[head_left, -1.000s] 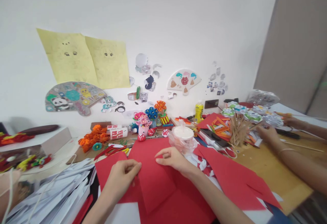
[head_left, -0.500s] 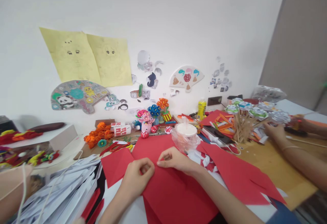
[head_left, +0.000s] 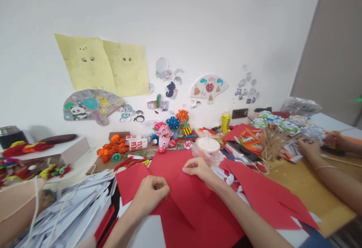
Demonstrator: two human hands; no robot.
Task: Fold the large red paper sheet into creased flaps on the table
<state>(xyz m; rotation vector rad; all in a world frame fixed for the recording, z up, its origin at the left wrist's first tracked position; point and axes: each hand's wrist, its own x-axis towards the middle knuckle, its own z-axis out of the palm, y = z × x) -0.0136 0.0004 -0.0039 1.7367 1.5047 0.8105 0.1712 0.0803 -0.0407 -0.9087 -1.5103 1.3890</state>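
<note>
My left hand (head_left: 152, 193) is closed in a pinch on red paper (head_left: 192, 199), and a diagonal paper edge runs down to the right from its fingertips. Higher and to the right, my right hand (head_left: 200, 170) also pinches, with red showing at its fingertips. Red on red makes the sheets' borders hard to separate. A smaller red paper piece (head_left: 131, 182) lies left of the hands, over white paper (head_left: 148, 231). Just behind my right hand stands a white lidded cup (head_left: 207, 145) in a plastic bag.
Folded white paper strips (head_left: 76, 206) are heaped at left. Scissors (head_left: 131, 162), orange flowers (head_left: 113, 148) and a yellow bottle (head_left: 225, 123) stand or lie behind. More red sheets (head_left: 268, 199) spread right. Another person's hand (head_left: 309, 148) works near paper flowers; another person's arm (head_left: 17, 210) reaches in left.
My hands have moved farther apart, the right one shifting right and slightly up. The diagonal paper edge now shows between them. The view has shifted a little to the left.
</note>
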